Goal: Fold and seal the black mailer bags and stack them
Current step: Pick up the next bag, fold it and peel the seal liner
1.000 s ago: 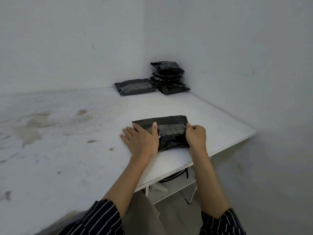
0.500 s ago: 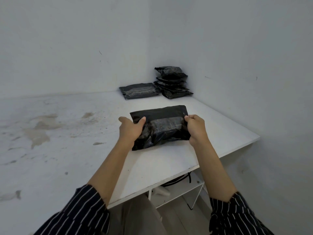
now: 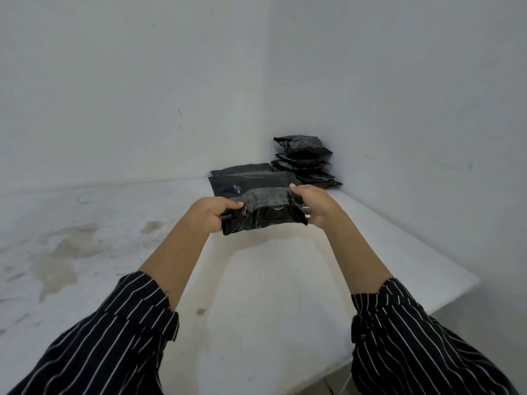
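Note:
I hold a folded black mailer bag (image 3: pixel 261 203) in the air above the white table (image 3: pixel 285 280), both arms stretched toward the far corner. My left hand (image 3: pixel 215 213) grips its left end and my right hand (image 3: pixel 312 205) grips its right end. Just beyond the held bag a flat black mailer bag (image 3: pixel 242 168) lies on the table, mostly hidden behind it. A stack of several black mailer bags (image 3: pixel 305 159) stands in the corner to the right of the flat one.
Pale walls (image 3: pixel 399 95) meet at the corner behind the stack. The table's left part (image 3: pixel 62 246) is stained brown. The table's right edge (image 3: pixel 456 297) runs diagonally, with floor below it.
The bag was pressed flat on the table near the front edge, then lifted by both hands. It has moved forward through the air toward the flat bag and the stack.

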Action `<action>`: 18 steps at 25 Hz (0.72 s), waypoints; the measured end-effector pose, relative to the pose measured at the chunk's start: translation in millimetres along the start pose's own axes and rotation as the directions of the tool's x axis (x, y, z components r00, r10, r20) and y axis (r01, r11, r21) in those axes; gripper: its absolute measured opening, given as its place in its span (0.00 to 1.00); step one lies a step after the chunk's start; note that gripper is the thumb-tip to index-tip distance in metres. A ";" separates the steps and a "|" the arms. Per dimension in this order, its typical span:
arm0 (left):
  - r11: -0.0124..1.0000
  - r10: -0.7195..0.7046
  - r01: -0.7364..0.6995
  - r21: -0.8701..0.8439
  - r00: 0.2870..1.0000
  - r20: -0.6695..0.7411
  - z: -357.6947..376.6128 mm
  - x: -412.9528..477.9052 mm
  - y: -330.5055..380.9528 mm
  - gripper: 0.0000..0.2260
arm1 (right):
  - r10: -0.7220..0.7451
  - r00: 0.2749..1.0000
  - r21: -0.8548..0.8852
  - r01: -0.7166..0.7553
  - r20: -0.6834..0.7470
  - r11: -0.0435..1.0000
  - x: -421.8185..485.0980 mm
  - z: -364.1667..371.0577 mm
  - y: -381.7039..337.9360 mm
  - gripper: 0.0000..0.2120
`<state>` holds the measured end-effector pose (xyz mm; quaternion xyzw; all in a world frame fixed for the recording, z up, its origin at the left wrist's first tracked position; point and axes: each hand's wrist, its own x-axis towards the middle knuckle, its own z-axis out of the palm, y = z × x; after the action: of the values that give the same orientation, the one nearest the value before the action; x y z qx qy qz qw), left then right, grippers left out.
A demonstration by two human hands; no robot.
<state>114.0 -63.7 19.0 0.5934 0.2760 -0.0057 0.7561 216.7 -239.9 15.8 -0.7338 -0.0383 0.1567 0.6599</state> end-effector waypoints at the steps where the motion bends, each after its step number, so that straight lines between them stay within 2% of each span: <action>1: 0.999 0.028 -0.027 0.021 0.999 -0.025 -0.5 10.4 5.5 0.06 | 0.015 0.999 -0.034 -0.014 0.052 0.999 9.7 1.8 -2.7 0.18; 4: 0.991 0.119 -0.111 0.076 0.986 -0.120 -3.5 45.5 22.9 0.04 | -0.014 0.994 -0.012 0.016 0.109 1.000 44.6 11.5 -7.9 0.22; 7: 0.977 0.204 -0.189 0.099 0.964 -0.173 -6.6 87.7 41.0 0.18 | -0.118 0.993 -0.030 0.119 0.030 0.992 89.0 25.8 -11.9 0.23; 10: 0.959 0.276 -0.260 0.109 0.945 -0.175 -7.5 123.4 56.0 0.24 | -0.211 0.974 -0.050 0.207 -0.077 0.977 126.1 37.4 -17.3 0.24; 13: 0.938 0.339 -0.310 0.157 0.916 -0.216 -11.1 162.2 66.3 0.36 | -0.271 0.957 -0.072 0.265 -0.100 0.962 169.3 45.0 -18.7 0.22; 18: 0.904 0.391 -0.328 0.275 0.894 -0.217 -12.1 213.4 60.5 0.28 | -0.375 0.921 -0.205 0.349 -0.107 0.914 227.7 59.9 -3.9 0.15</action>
<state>310.2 33.1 -19.1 0.7135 0.2577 0.1830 0.6254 416.3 -122.3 -26.1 -0.7805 -0.1400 -0.0261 0.6087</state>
